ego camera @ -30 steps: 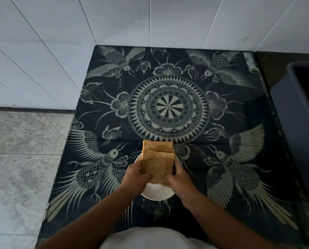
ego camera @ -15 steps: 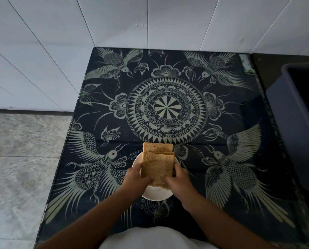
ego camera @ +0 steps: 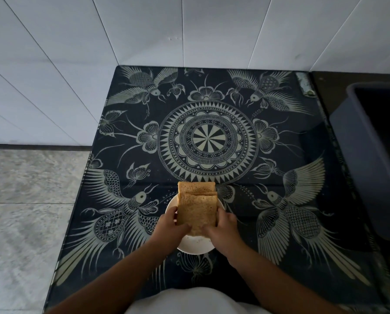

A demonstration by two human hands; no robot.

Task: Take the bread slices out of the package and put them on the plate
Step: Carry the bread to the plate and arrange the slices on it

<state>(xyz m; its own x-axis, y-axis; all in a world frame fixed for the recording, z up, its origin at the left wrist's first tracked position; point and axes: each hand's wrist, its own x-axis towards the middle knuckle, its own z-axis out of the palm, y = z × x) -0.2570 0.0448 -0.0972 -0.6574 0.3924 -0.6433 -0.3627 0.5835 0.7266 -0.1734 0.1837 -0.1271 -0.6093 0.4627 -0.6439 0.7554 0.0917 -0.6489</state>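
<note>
A stack of brown bread slices (ego camera: 197, 207) lies over a small white plate (ego camera: 195, 245) near the front middle of the table. My left hand (ego camera: 170, 223) grips the stack's left edge and my right hand (ego camera: 223, 226) grips its right edge. The top slice sits a little nearer to me than the slices under it, whose far edges show. No package is in view.
The table (ego camera: 212, 137) has a dark top with a pale mandala and bird pattern. A dark grey bin (ego camera: 370, 159) stands beyond its right edge. White tiled walls rise behind and to the left, and a grey stone floor (ego camera: 26, 211) lies at the left.
My hands and the bread have stayed over the plate. The thumbs have shifted slightly further onto the top slice.
</note>
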